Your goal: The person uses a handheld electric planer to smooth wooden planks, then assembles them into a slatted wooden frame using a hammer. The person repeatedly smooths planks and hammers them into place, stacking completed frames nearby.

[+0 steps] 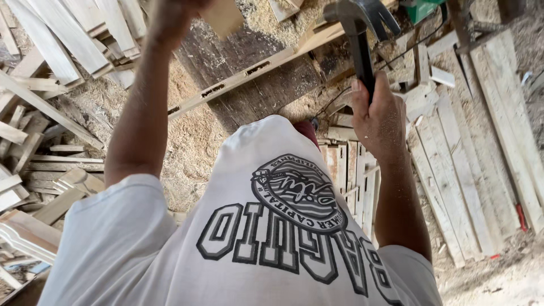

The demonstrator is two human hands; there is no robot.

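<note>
The head view looks down past a white printed shirt [255, 243] to the right hand [378, 119], which is clenched around the black handle of a claw hammer [358, 22], gripped low on the shaft so the steel head rides high above a long slotted wooden rail [249, 73] lying aslant across a dark, sawdust-strewn bench [255, 96]. The left hand [170, 17] is raised at the upper edge, blurred, beside a small flat piece of wood [222, 17], apparently steadying it, though I cannot tell whether the fingers close on it. Loose boards [470, 170] and sawdust cover the floor around.
</note>
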